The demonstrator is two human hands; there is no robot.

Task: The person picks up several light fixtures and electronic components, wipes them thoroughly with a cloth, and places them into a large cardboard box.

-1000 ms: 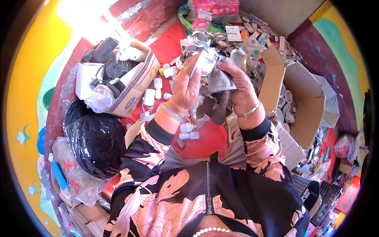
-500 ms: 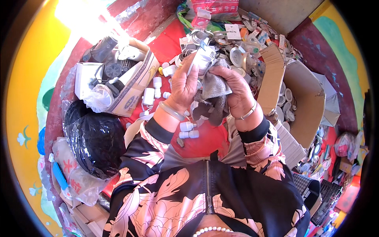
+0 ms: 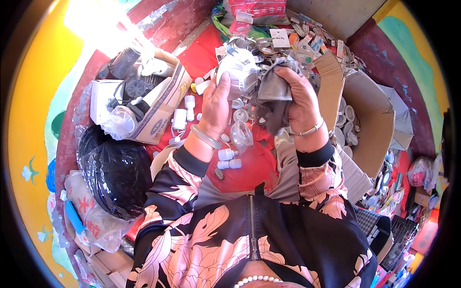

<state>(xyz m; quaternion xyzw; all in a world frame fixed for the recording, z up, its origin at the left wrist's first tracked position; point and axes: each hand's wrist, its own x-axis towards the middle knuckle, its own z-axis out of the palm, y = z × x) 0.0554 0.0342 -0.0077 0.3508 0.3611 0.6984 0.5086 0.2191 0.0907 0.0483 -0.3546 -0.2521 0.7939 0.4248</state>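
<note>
Both hands have shifted up since earlier: left hand (image 3: 216,103) clamps the white mask (image 3: 238,74), right hand (image 3: 295,98) grips a grey cloth (image 3: 273,89) beside it, above the red mat (image 3: 249,165). Best wipe gently, holding firm.

— What packaging shows?
— An open cardboard box (image 3: 158,113) at left with a blue-and-yellow printed side, and a larger plain brown carton (image 3: 370,120) at right.
— Anything further back?
— A red printed bag (image 3: 259,9) and small white-labelled packets (image 3: 279,38).
</note>
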